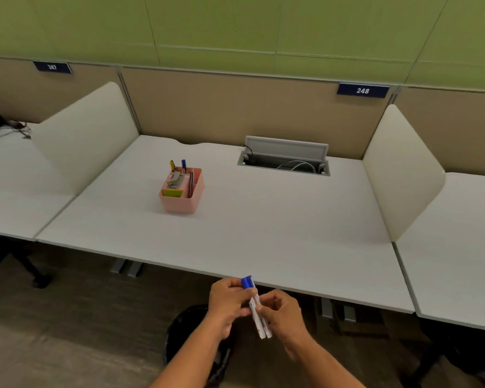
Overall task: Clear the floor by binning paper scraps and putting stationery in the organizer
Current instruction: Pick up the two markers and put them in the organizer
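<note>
Gripping two white-barrelled markers with blue caps [256, 303] side by side, left hand [228, 302] closed round the capped upper ends and right hand [282, 312] closed round the barrels lower down, both just short of the near edge of the pale grey desk [263, 228]. Standing well apart on the desk's far left part, one pink plastic organizer [182, 190], holding two upright pens, one yellow and one blue, plus green notes. Showing below the wrists, one black bin [185, 337] on the floor; open desktop between edge and organizer, two cream dividers [401, 175] at the sides.
</note>
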Available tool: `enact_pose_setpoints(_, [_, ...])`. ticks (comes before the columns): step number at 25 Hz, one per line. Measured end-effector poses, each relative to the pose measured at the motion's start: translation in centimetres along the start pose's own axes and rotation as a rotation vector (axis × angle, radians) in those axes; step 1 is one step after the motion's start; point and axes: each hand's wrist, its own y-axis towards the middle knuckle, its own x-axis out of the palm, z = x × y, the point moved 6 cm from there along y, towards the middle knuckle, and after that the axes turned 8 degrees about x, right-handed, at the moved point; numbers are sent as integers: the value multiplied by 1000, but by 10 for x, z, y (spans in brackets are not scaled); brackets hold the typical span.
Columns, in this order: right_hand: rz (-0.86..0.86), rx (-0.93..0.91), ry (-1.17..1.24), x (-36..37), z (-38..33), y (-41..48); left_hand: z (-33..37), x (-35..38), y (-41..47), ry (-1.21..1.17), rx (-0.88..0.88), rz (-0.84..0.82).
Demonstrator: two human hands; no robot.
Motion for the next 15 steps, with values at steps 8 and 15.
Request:
enact_pose_setpoints(8, [-58, -126, -124, 69, -89, 49, 54, -79, 50, 124, 103, 0])
enact_pose_setpoints(15, [-194, -278, -432, 119, -166, 108, 83, -119, 90, 376, 176, -31])
